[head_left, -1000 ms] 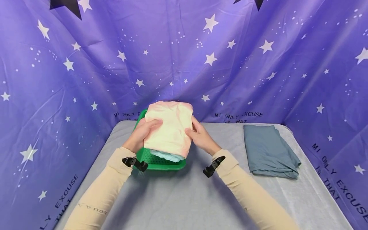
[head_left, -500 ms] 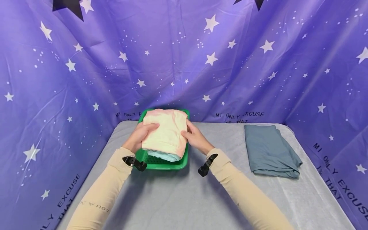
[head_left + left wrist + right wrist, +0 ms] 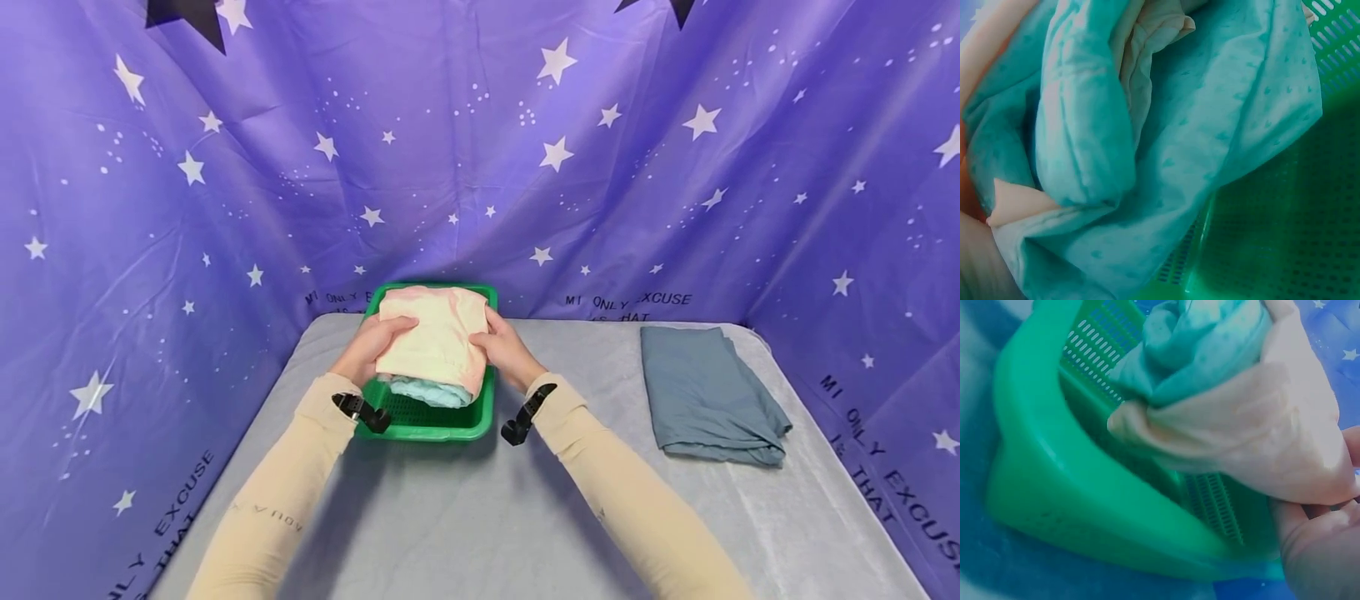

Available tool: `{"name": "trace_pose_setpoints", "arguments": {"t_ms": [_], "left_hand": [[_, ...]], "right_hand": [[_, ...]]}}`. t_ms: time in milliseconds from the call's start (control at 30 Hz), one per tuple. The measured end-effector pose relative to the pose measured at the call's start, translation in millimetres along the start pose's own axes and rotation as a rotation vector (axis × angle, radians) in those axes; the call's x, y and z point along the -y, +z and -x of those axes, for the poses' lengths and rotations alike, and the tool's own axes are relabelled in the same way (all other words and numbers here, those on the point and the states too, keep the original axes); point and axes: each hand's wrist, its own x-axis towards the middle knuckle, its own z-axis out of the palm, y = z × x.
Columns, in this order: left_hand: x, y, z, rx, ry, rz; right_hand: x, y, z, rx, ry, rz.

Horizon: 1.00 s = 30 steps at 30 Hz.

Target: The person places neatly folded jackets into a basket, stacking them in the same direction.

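Both hands hold a folded pale pink cloth over the green plastic basket. Its light teal inner layer, dotted with small printed marks, shows along the near edge. My left hand grips the left side, thumb on top and fingers hidden beneath. On the opposite side, my right hand pinches the edge between thumb and fingers. The right wrist view shows the pink side sagging inside the basket's rim, with teal folds bunched above it. Whether the cloth touches the basket floor I cannot tell.
A folded grey-blue cloth lies flat on the right of the grey-covered table. Purple star-printed curtains close in the back and sides. The basket stands close to the back curtain.
Both hands have carried the pink cloth left and slightly down, from partly past the basket's right side to over its opening. The basket's right rim has come into sight. The grey-blue cloth stays put.
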Motion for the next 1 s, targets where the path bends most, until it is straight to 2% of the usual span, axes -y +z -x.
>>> {"name": "trace_pose_setpoints", "arguments": {"t_ms": [167, 367, 533, 833, 1000], "left_hand": [[4.1, -1.5, -7.4, -0.018, -0.020, -0.023], [5.3, -4.1, -16.6, -0.029, -0.024, -0.044], [6.4, -5.4, -23.5, -0.020, -0.048, -0.055], [16.3, -7.1, -28.1, -0.029, -0.140, -0.155], [18.4, -10.3, -26.8, 0.020, -0.150, -0.271]], "right_hand": [[-1, 2, -5.3, -0.016, 0.049, -0.029], [-4, 2, -12.9, -0.052, 0.085, 0.034], [-6, 1, -18.7, -0.045, 0.089, 0.046], [-5, 0, -17.1, -0.010, 0.107, 0.044], [-3, 2, -13.0, -0.021, 0.119, 0.115]]}}
